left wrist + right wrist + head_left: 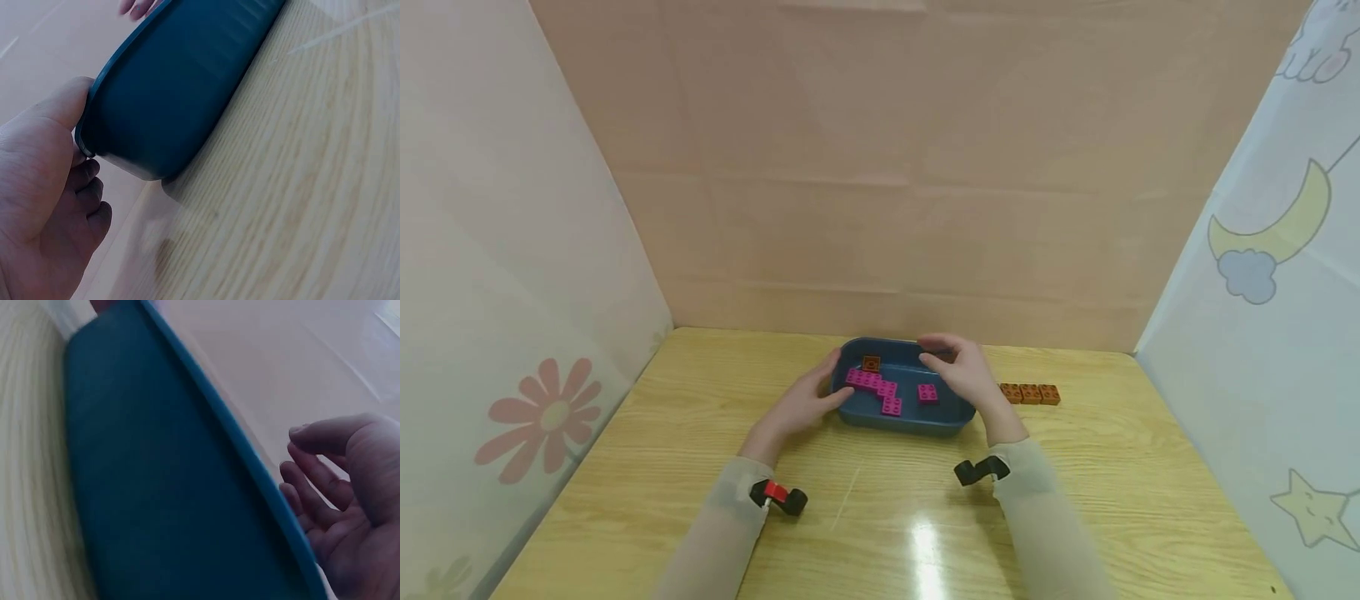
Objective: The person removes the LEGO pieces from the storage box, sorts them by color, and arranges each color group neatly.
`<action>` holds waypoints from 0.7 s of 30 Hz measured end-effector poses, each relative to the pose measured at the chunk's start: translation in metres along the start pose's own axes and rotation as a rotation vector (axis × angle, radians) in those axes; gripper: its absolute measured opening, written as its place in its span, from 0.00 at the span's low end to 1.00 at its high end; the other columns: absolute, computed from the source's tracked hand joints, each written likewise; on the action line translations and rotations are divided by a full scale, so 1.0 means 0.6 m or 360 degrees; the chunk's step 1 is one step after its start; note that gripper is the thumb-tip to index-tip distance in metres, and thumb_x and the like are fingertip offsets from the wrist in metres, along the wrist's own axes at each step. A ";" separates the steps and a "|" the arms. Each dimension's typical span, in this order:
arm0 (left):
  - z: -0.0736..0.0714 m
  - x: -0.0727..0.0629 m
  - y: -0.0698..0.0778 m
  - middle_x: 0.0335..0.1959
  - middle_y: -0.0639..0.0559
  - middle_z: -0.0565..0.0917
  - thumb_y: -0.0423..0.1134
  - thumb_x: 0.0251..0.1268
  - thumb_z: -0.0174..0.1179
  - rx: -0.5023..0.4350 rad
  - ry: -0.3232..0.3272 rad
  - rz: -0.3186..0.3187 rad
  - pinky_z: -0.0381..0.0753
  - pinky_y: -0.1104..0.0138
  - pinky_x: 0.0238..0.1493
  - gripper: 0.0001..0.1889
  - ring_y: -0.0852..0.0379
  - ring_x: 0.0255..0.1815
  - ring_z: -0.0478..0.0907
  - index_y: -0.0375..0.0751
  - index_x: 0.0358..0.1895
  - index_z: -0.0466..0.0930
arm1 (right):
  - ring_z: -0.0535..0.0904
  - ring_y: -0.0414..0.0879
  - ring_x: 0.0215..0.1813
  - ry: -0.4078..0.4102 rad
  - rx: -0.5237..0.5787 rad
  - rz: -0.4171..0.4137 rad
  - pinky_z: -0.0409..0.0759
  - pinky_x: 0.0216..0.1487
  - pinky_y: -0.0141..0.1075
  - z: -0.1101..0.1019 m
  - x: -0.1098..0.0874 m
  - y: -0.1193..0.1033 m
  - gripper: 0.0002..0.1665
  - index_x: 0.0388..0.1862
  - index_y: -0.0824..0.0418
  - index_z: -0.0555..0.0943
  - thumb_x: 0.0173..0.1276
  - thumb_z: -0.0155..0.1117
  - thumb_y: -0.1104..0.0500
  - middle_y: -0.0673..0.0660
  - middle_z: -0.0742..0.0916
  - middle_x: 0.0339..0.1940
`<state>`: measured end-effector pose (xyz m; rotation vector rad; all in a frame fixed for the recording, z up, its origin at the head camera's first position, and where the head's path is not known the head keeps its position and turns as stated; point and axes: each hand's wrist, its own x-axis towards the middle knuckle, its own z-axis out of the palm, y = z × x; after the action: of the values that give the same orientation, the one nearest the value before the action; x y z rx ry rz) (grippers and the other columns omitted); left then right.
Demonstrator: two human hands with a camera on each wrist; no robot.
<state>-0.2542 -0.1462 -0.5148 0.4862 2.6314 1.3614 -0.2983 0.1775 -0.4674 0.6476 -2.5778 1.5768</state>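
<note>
A blue plastic tray (910, 427) stands on the table with several magenta toy bricks (864, 380) and an orange-brown brick (871, 363) in it. At its left end, my left hand (801, 404) grips the rim, thumb over the edge and fingers along the outside. The left wrist view shows this hand (44, 181) against the tray wall (156, 94). Over the tray's right part hangs my right hand (966, 371), fingers loosely bent. In the right wrist view nothing shows between the fingers of this hand (350, 481), which is beyond the tray's rim (250, 459).
A row of orange-brown bricks (1030, 394) lies on the wooden table (880, 508) just right of the tray, partly behind my right wrist. A beige backdrop (880, 208) rises behind the table, with patterned cloth walls (1247, 350) at either side.
</note>
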 end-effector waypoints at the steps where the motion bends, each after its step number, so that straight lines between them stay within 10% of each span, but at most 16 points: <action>1: 0.000 0.000 0.001 0.89 0.51 0.46 0.56 0.81 0.62 0.0000 -0.0001 -0.0006 0.46 0.51 0.86 0.48 0.48 0.88 0.44 0.46 0.89 0.42 | 0.85 0.57 0.61 -0.0036 -0.0021 0.0007 0.84 0.63 0.52 0.010 0.005 -0.004 0.21 0.66 0.64 0.86 0.76 0.72 0.62 0.64 0.89 0.60; 21: 0.002 -0.005 0.007 0.89 0.49 0.47 0.54 0.82 0.61 -0.0007 0.0006 0.0002 0.47 0.46 0.85 0.46 0.45 0.88 0.45 0.47 0.90 0.42 | 0.84 0.56 0.65 -0.0395 -0.0310 0.0135 0.80 0.69 0.54 0.119 0.047 -0.004 0.18 0.64 0.60 0.88 0.78 0.68 0.64 0.57 0.90 0.60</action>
<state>-0.2504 -0.1439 -0.5121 0.4858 2.6309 1.3692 -0.3110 0.1057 -0.4923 0.7682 -2.9269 1.3157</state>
